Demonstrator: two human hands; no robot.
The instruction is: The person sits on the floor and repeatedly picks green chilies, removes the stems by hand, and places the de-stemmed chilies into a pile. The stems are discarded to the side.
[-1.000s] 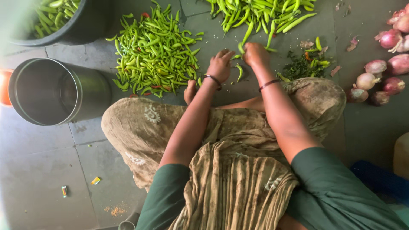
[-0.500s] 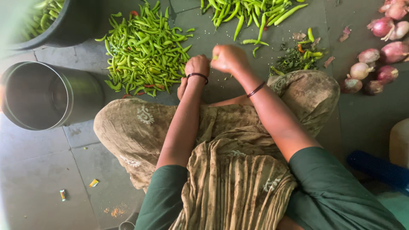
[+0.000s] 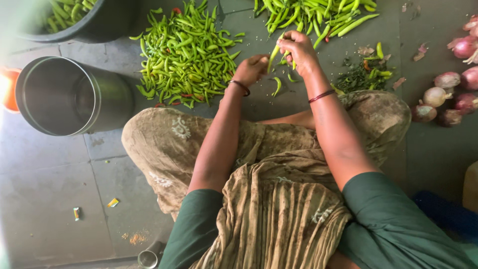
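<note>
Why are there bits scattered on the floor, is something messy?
Yes, a little. Two small wrapper scraps and an orange powdery smear lie on the grey floor tiles, away from the green chillies. One red chilli sits among the green ones.

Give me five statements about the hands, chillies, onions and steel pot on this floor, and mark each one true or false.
1. The right hand holds a green chilli. True.
2. The left hand rests inside the steel pot. False: it is near the right hand, above the floor, well away from the pot.
3. The onions lie on the person's right side. True.
4. The steel pot is filled with chillies. False: it lies on its side and its inside looks bare.
5. A large pile of green chillies lies on the floor beside the left hand. True.
</note>
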